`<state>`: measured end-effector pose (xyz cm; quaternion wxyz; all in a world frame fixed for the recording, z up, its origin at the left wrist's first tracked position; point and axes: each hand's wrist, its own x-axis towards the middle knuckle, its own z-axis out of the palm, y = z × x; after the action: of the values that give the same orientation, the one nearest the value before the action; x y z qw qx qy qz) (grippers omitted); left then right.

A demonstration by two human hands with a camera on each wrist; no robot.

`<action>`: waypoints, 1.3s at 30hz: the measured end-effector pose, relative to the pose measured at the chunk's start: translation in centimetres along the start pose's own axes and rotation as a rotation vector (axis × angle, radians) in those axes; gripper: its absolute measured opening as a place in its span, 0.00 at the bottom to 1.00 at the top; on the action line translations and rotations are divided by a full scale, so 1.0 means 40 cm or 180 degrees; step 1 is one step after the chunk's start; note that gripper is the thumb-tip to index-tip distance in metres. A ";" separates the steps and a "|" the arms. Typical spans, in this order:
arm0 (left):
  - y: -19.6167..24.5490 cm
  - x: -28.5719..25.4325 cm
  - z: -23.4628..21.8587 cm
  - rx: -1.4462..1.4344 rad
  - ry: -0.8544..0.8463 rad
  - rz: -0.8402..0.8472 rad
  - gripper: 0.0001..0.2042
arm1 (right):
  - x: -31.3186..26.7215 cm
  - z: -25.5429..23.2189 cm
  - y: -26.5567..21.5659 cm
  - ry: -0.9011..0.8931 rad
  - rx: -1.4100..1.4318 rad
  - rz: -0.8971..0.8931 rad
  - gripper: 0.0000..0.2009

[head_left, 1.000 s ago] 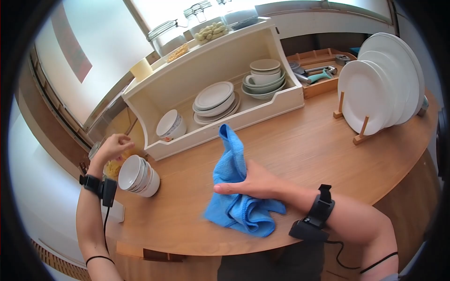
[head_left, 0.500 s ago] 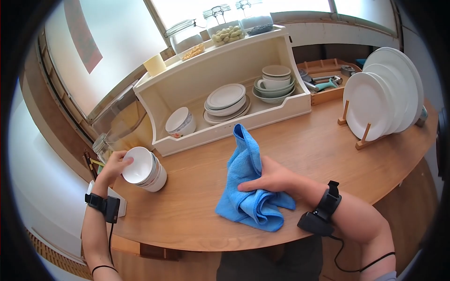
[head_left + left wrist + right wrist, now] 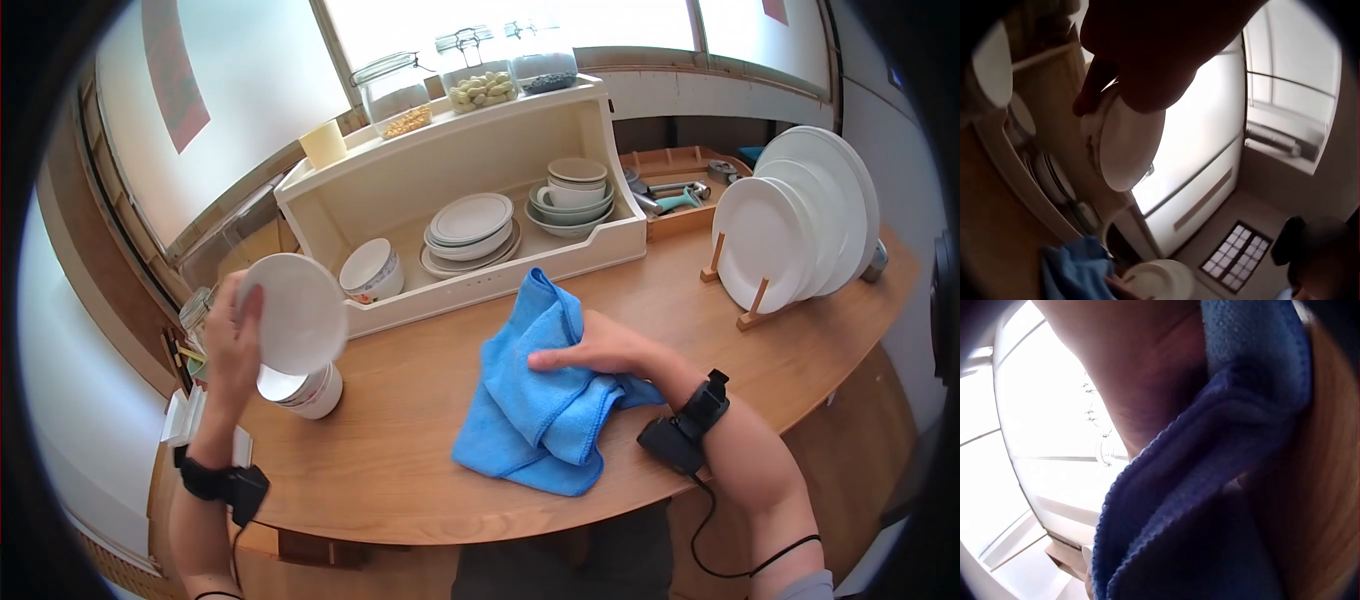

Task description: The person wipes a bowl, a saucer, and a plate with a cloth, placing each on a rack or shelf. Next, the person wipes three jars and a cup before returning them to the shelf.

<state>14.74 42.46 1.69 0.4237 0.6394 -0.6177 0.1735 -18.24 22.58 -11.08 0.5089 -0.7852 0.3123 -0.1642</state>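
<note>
A white bowl (image 3: 298, 315) is up off the table in my left hand (image 3: 230, 345), its thumb over the rim and its open side facing the head camera. The left wrist view shows a dark pattern on the outside of this bowl (image 3: 1132, 144). Just below it stands a stack of white bowls (image 3: 318, 393), partly covered by the lifted one. My right hand (image 3: 605, 345) grips a bunched blue cloth (image 3: 530, 400), thumb on top, its lower folds spreading over the table. In the right wrist view the cloth (image 3: 1166, 500) hides the fingers.
A cream shelf (image 3: 480, 290) behind holds bowls, plates and a cup, with glass jars (image 3: 480, 80) on top. White plates (image 3: 765, 245) stand in a wooden rack at the right. Behind them, a wooden tray (image 3: 680, 210) contains utensils. The wooden table (image 3: 390, 470) has a curved front edge.
My left hand has reached the bowl stack, taken the top bowl and raised it, turning its inside toward the head camera. My right hand keeps the cloth, which is now spread wider.
</note>
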 end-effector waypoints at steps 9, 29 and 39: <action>0.119 -0.205 0.307 -0.4361 -0.1320 -0.2791 0.18 | -0.018 0.004 0.004 -0.0361 0.0372 -0.0417 0.28; 0.038 -0.232 0.312 -0.5684 -0.2020 -0.2709 0.35 | 0.010 0.154 -0.318 0.0336 -0.1180 -0.1383 0.13; -0.031 -0.236 0.310 -0.6143 -0.1554 -0.2855 0.23 | 0.134 0.229 -0.232 -0.0059 -0.1383 -0.2257 0.24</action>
<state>10.47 38.98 -12.94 0.6375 0.2220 -0.2717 -0.6859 -5.96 28.09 -6.95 0.2461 -0.9347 0.0453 -0.2525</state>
